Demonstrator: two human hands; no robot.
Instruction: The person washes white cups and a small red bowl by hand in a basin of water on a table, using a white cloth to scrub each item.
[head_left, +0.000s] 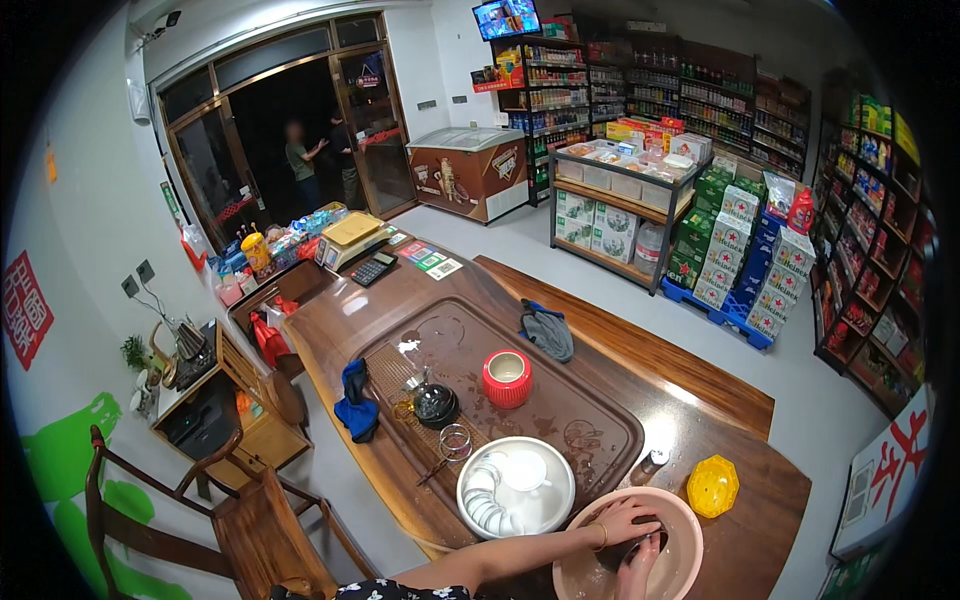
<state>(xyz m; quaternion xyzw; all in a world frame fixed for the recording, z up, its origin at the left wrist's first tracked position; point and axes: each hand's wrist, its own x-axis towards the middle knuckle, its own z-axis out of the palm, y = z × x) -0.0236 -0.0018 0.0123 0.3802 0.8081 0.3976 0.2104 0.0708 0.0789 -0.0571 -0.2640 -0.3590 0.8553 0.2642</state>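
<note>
My left hand (628, 521), with a bracelet at its wrist, reaches into a pink plastic basin (694, 517) at the wooden table's near edge. Beside it in the basin my right hand (640, 566) is partly cut off by the frame. Both hands hold a dark object (619, 553), mostly hidden by the fingers; its kind cannot be told. Left of the basin stands a white bowl (562, 457) holding several white cups (480, 499) and a white lidded piece (523, 470). A yellow octagonal dish (712, 486) lies right of the basin.
On the brown tea tray (540, 375) stand a red ribbed jar (507, 381), a glass teapot (435, 405) and a clear glass cup (455, 442). Blue cloth (358, 405) and grey cloth (547, 330) lie at its edges. A wooden armchair (262, 532) stands left; two people are near the doorway.
</note>
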